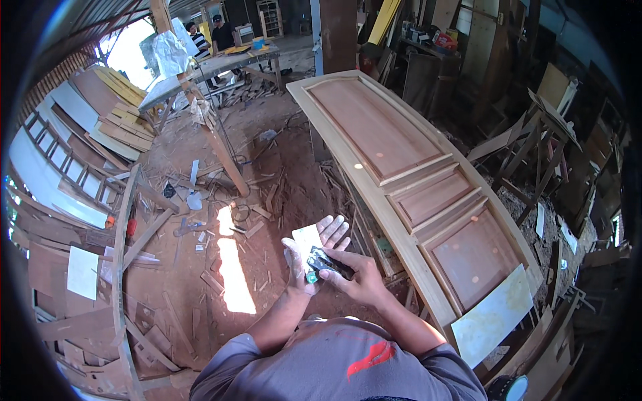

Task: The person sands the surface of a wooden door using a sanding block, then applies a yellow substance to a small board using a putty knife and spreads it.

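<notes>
My left hand (pixel 332 234) is turned palm up, its fingers stretched out and coated with whitish dust. A pale flat card (pixel 307 235) lies across its palm, with the thumb along one side. Over that palm, my right hand (pixel 361 273) pinches a crumpled black tube (pixel 326 262). The tube's green end (pixel 311 276) points toward the left hand's heel. Just right of both hands lies a panelled wooden door (pixel 408 200), with several light spots on its surface. A whitish sheet (pixel 493 315) covers the door's near end.
Wood offcuts (pixel 200 321) litter the dirt floor on the left. A wooden post (pixel 224 157) stands ahead, by a workbench (pixel 221 63). Boards (pixel 100 120) lean at the far left. Two people (pixel 221 35) are in the background. Stacked timber and clutter line the right.
</notes>
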`<state>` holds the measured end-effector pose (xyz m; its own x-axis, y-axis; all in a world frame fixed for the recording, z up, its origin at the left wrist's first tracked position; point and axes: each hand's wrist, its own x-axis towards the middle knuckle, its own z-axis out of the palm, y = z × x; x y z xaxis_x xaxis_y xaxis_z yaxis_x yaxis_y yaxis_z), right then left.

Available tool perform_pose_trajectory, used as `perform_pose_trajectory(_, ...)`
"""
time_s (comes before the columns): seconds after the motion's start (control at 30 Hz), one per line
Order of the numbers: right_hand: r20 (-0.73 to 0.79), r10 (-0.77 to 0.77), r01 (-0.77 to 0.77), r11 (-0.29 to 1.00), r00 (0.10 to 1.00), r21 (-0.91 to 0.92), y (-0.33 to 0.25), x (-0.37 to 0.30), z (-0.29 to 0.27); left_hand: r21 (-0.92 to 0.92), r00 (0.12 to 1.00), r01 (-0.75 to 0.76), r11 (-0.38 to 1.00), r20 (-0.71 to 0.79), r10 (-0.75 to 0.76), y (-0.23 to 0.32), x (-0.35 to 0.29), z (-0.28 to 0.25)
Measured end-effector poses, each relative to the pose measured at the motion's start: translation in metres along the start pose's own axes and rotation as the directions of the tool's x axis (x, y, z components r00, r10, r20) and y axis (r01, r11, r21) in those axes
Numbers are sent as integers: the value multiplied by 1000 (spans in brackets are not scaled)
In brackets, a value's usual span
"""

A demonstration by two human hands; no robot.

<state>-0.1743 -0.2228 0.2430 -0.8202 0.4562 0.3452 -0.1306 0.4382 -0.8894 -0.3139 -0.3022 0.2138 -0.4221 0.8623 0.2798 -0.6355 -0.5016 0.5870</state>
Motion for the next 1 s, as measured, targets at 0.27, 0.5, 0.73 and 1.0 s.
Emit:
perform_pose_trajectory(0.27,-112,174,-176,984,978,-10,-5,13,-2,174,999,-12,985,-37,19,-19,-9,18)
perform_pose_trajectory(0.5,-21,104,-105,994,994,-32,-25,-14,-17,-22,984,-177,984,20,177,14,20,7)
perform_pose_trajectory(0.73,-59,87,-88,996,994,-25,-18,-14,-2,88,980,-198,976,25,197,11,17,27)
perform_pose_trajectory(1.0,-125,43,-51,997,991,-62,-20,-11,0,180,985,-172,968,47,166,3,10,33)
